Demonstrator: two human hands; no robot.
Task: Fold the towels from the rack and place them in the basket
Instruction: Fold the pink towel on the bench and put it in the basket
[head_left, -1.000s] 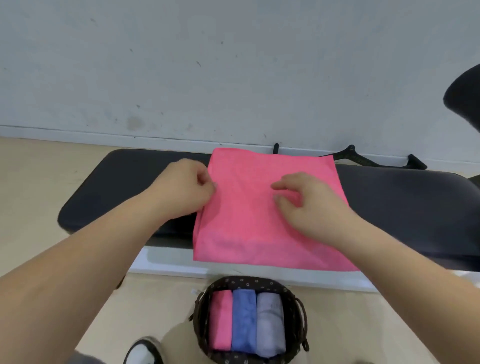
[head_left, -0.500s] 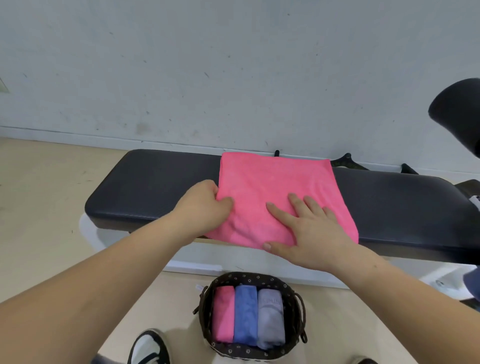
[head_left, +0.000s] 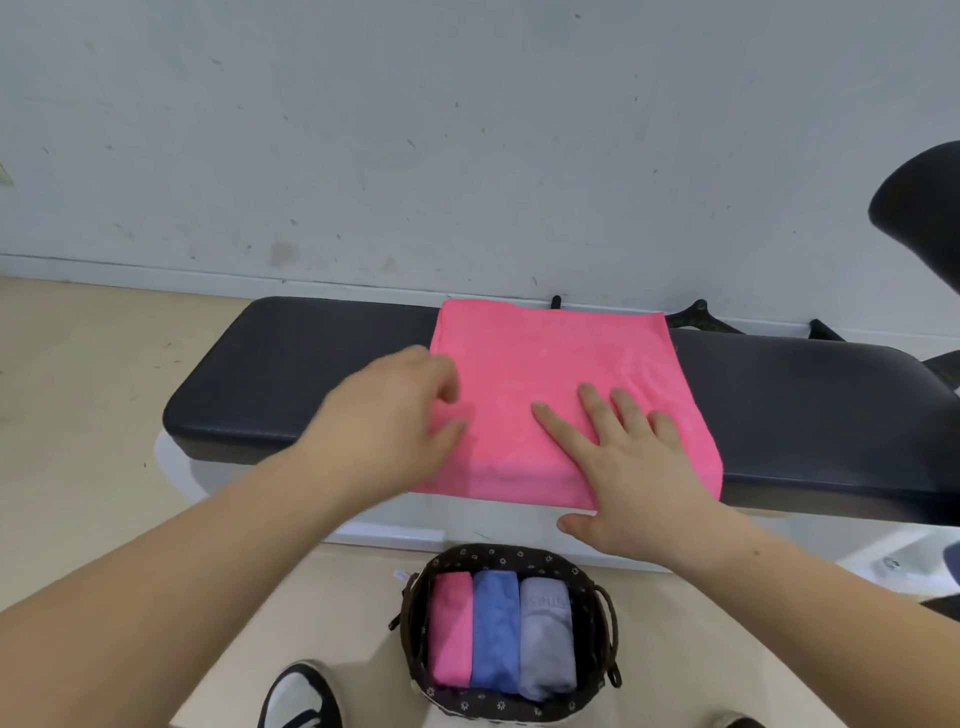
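Note:
A pink towel (head_left: 561, 374) lies folded into a flat square on the black padded bench (head_left: 291, 374). My right hand (head_left: 628, 467) rests flat on its near right part with the fingers spread and straight. My left hand (head_left: 400, 415), blurred, is at the towel's left edge, and its thumb and curled fingers pinch that edge. On the floor below stands a dark woven basket (head_left: 498, 558). It holds three rolled towels side by side: pink (head_left: 452, 629), blue (head_left: 496, 629) and grey (head_left: 545, 639).
The bench runs along a pale wall. The black back of a chair (head_left: 924, 208) juts in at the right edge. My black-and-white shoe (head_left: 301, 696) stands left of the basket on the beige floor.
The towel's near part hung over the bench's front edge; now it lies shorter, wholly on the bench. My right hand has flattened onto it and slid towards me. My left hand stays at the left edge.

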